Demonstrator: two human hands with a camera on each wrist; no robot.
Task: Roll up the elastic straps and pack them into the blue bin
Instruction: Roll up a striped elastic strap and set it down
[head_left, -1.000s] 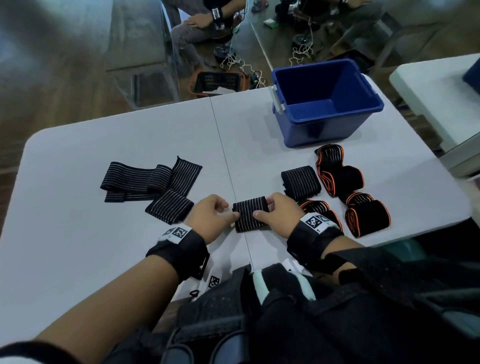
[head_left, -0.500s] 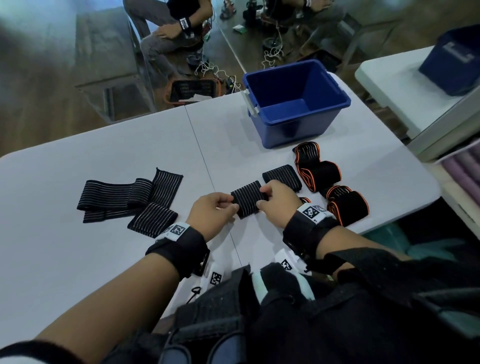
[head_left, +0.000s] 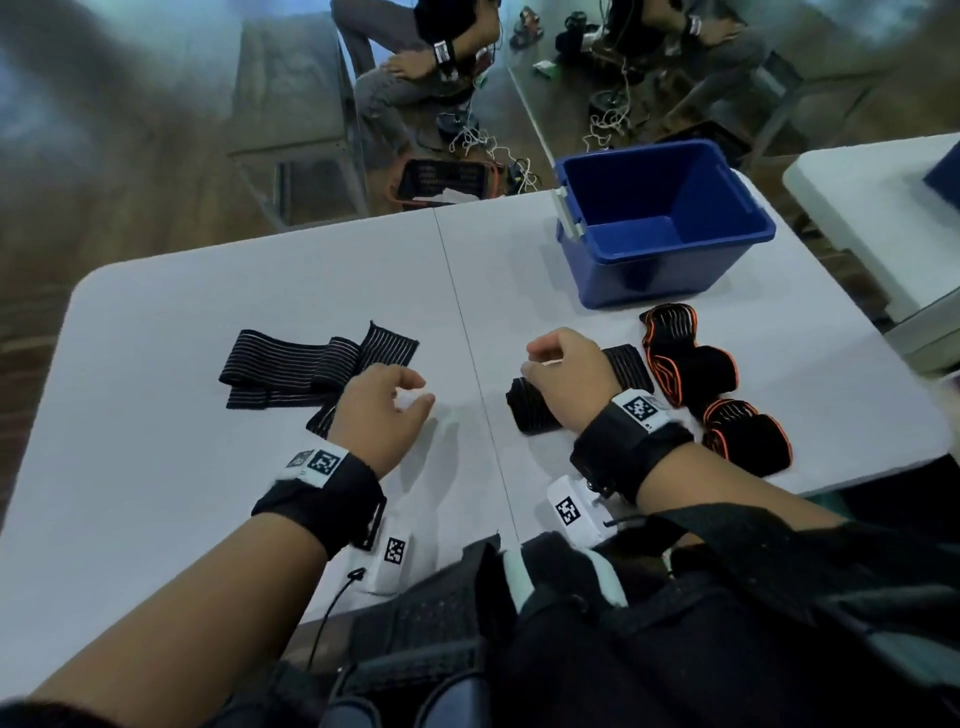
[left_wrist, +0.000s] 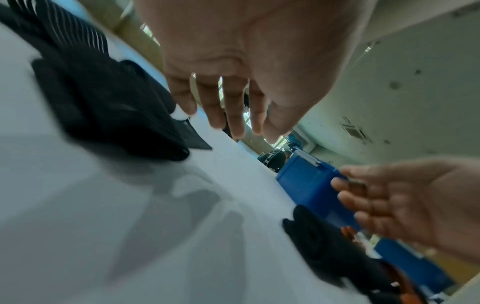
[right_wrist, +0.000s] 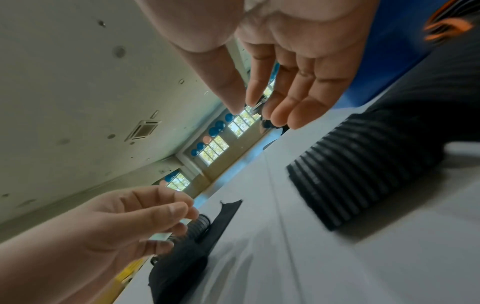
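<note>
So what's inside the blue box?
The blue bin looks empty: only its blue floor and walls show. The near wall hides the front strip of the floor.

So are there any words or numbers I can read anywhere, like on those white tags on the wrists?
No readable words or numbers.
White tags on the left wristband and right wristband: black-and-white square code patterns only, no letters.
Blue bin: no label visible.
Straps: no print visible.
</note>
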